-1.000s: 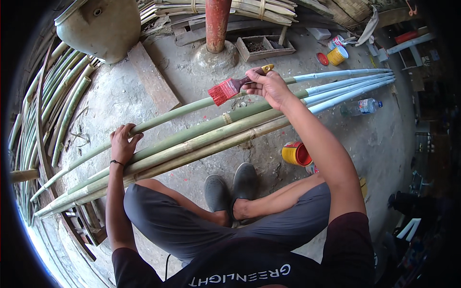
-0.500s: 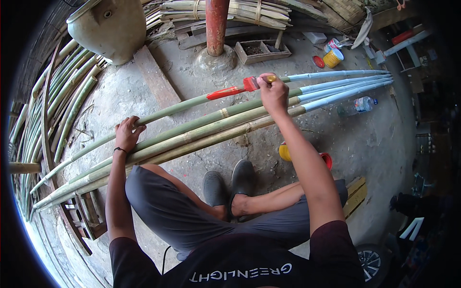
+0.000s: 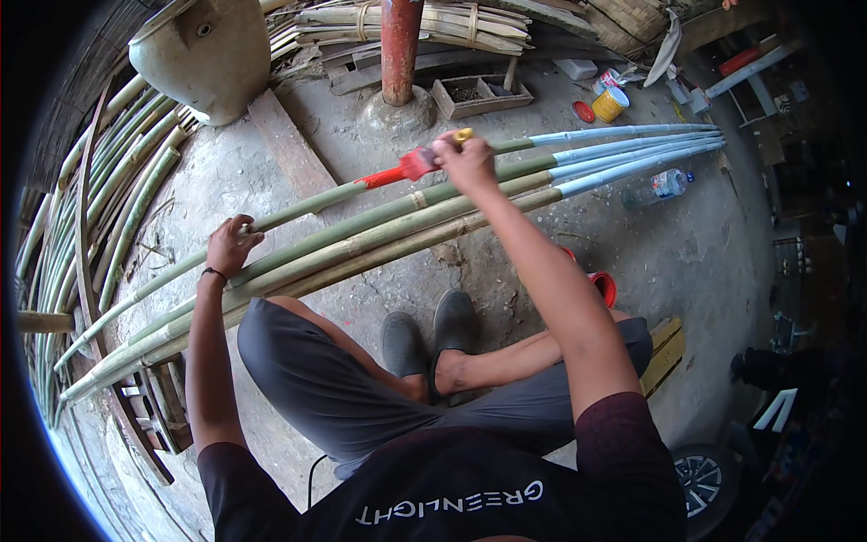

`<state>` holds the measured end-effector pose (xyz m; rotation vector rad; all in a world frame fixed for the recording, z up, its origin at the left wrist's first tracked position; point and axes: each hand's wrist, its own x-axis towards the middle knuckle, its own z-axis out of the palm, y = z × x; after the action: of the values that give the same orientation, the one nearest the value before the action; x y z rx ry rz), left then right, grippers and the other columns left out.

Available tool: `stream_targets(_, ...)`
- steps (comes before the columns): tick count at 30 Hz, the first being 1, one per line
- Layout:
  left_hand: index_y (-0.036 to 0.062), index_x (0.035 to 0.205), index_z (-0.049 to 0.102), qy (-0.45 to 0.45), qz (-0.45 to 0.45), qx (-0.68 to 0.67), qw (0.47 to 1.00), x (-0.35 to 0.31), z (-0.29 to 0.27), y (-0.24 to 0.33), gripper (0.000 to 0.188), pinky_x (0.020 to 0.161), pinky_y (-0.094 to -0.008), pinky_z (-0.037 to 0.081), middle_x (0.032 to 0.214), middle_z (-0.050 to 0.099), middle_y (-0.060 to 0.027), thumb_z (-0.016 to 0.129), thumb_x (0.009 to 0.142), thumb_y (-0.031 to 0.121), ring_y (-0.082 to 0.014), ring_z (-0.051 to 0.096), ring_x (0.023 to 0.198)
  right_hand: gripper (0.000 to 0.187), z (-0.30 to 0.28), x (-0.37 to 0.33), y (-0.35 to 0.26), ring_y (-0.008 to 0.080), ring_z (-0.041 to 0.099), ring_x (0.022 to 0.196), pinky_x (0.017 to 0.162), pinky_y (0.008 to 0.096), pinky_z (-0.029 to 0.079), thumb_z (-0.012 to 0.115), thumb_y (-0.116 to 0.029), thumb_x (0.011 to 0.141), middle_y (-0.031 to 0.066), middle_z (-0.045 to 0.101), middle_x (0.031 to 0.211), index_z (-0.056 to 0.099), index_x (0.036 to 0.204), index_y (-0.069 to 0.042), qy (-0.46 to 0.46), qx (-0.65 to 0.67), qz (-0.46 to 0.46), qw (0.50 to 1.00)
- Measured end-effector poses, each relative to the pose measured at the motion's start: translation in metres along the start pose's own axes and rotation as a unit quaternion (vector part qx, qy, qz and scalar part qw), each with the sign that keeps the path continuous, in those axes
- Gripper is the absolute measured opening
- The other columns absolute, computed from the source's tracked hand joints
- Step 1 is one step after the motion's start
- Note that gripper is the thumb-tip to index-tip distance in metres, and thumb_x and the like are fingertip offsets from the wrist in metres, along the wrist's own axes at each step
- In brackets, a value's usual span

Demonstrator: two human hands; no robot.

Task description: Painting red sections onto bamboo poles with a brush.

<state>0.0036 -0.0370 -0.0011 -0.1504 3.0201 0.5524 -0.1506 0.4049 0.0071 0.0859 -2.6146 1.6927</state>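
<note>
Our left hand [image 3: 232, 246] curls its fingers around the farthest bamboo pole [image 3: 307, 207], laid crosswise before us; our right hand [image 3: 465, 163] closes on the paintbrush [image 3: 419, 164], bristles against that pole's wet-looking red stretch. Beyond, we see a big pale jar [image 3: 200, 68], inside hidden; a divided wooden box [image 3: 492, 107] with dark bits; a clear bottle [image 3: 668, 184]; a red-lined can [image 3: 605, 289] past our right forearm.

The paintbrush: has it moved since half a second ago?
Yes, the paintbrush has moved left along the farthest bamboo pole: against the red post, it was well to the right and now is only slightly right.
</note>
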Motion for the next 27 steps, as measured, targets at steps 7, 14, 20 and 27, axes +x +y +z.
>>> stream_targets(7,0.0141,0.093,0.062,0.021,-0.086,0.131,0.987,-0.032,-0.020,-0.071,0.033,0.090,-0.0444,0.037,0.090,0.062,-0.0073,0.076,0.077,0.040,-0.0296,0.057,0.096,0.014,-0.069,0.013,0.001,0.0372,0.066,0.082,0.073,0.0455,0.052,0.064,-0.021,0.088,0.0159,0.068,0.085,0.066,0.091,-0.007,0.053,-0.284,-0.157,0.944)
stream_targets(14,0.0127,0.093,0.062,0.038,-0.120,0.154,0.980,-0.033,-0.015,-0.066,0.032,0.094,-0.0475,0.035,0.095,0.064,-0.0086,0.074,0.080,0.039,-0.0306,0.057,0.103,0.011,0.114,-0.061,-0.074,0.0353,0.066,0.081,0.073,0.0459,0.053,0.061,-0.017,0.089,0.0139,0.067,0.092,0.065,0.095,-0.008,-0.104,-0.177,-0.346,0.916)
stream_targets(20,0.0128,0.093,0.062,0.048,-0.123,0.148,0.980,-0.034,-0.017,-0.063,0.030,0.094,-0.0459,0.035,0.093,0.062,-0.0080,0.075,0.079,0.036,-0.0302,0.057,0.102,0.013,0.205,-0.083,-0.132,0.0320,0.069,0.078,0.072,0.0429,0.054,0.064,-0.017,0.087,0.0137,0.069,0.082,0.066,0.090,-0.004,-0.127,0.003,-0.294,0.947)
stream_targets(27,0.0136,0.093,0.063,0.046,-0.130,0.139,0.981,-0.035,-0.018,-0.062,0.026,0.096,-0.0469,0.033,0.096,0.065,-0.0065,0.073,0.082,0.034,-0.0287,0.056,0.105,0.014,0.209,-0.092,-0.116,0.0261,0.070,0.065,0.063,0.0368,0.054,0.069,-0.016,0.085,0.0128,0.070,0.072,0.069,0.085,-0.002,-0.068,0.073,-0.098,0.990)
